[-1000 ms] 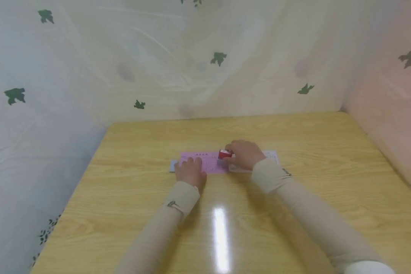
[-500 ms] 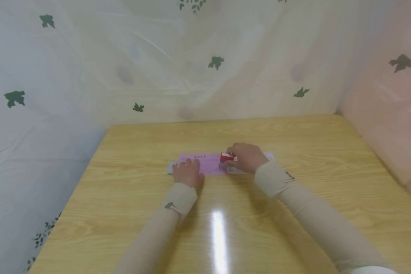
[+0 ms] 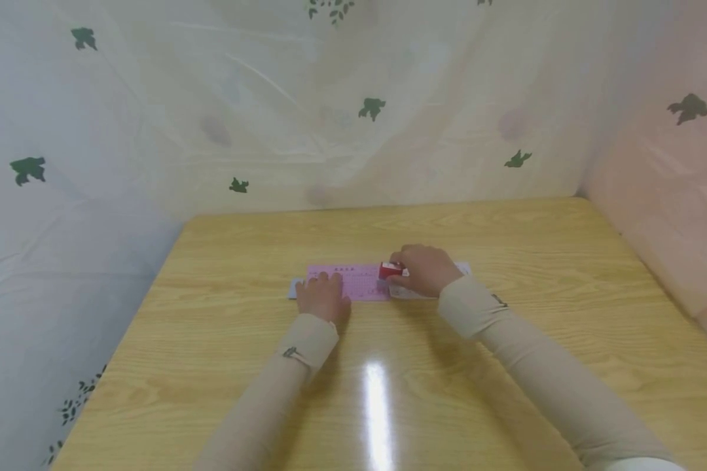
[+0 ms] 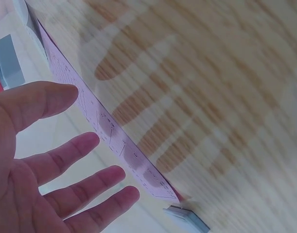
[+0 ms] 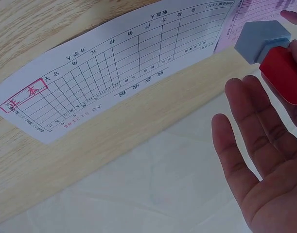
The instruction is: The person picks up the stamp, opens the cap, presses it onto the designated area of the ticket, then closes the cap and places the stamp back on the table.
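Note:
My right hand (image 3: 425,269) pinches a red stamp (image 5: 283,70) with a grey base (image 5: 263,38) between thumb and fingers. In the head view the stamp is over the right part of a pink printed receipt sheet (image 3: 365,283). A white receipt sheet (image 5: 124,53) adjoins it on the right, partly under that hand, bearing a red boxed stamp mark (image 5: 24,94) near its end. My left hand (image 3: 321,297) lies over the left part of the pink sheet, its fingers (image 4: 85,189) spread and holding nothing.
A small grey-blue flat case (image 3: 295,288) lies at the left end of the pink sheet, beside the left fingertips. Everything rests on a wood-grain table (image 3: 241,392). A pale cloth (image 3: 271,98) with green bird prints hangs behind the far edge and at both sides.
The head view has tilted slightly upward. My right hand and the stamp have shifted a little to the right over the pink sheet. The left hand stays in place.

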`<control>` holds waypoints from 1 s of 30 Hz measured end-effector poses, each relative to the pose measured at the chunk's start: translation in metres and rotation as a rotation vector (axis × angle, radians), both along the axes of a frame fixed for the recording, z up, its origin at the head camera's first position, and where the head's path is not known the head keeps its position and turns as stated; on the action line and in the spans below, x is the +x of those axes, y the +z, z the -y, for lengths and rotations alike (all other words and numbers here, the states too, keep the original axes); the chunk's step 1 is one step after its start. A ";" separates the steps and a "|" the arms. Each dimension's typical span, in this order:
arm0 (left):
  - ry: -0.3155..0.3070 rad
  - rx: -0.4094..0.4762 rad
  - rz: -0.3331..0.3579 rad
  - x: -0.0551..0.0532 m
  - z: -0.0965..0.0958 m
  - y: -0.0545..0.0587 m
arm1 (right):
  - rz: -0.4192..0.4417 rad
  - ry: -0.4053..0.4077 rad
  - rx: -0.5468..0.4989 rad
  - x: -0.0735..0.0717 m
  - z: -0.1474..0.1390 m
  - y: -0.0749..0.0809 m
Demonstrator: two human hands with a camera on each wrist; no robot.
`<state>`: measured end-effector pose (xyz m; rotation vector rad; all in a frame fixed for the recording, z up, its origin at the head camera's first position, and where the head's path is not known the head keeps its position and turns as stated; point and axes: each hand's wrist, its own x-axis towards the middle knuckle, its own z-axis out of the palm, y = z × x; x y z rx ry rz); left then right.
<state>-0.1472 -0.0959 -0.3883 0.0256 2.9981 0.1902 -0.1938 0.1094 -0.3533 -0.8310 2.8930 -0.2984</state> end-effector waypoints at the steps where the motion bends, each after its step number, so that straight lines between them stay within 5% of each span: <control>1: 0.000 -0.003 -0.001 0.000 0.000 0.000 | 0.001 -0.001 -0.001 0.000 0.000 0.000; 30: 0.020 -0.027 0.030 -0.004 0.005 0.007 | -0.031 0.020 0.026 0.005 -0.005 0.006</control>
